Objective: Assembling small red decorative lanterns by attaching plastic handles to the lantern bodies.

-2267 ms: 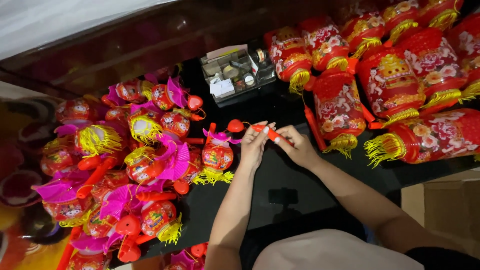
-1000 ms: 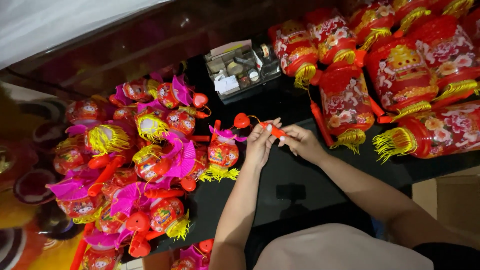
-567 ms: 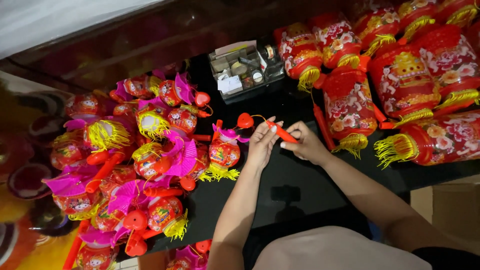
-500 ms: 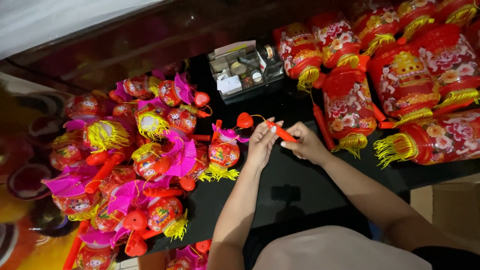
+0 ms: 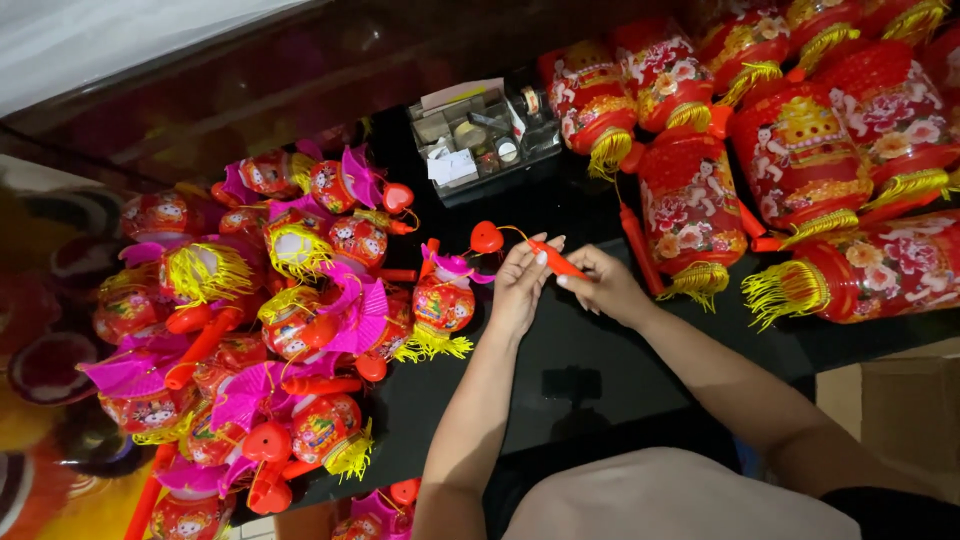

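Both hands, left (image 5: pixel 520 285) and right (image 5: pixel 610 290), pinch one red stick (image 5: pixel 558 261) mid-table (image 5: pixel 600 360); heart (image 5: pixel 486 238) dangling off it. Finished lanterns (image 5: pixel 250 330) heaped along the left edge, looks well underway.

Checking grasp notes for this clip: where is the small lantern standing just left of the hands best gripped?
Probably the small lantern is best taken by its round body, from the right, where the table is bare; the pink fans on top and the yellow tassel below look flimsy, and other lanterns crowd its left.

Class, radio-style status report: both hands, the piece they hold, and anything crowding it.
Left hand and right hand both pinch the orange stick. Red heart dangles from its cord. Small lantern close left; black tabletop beneath.
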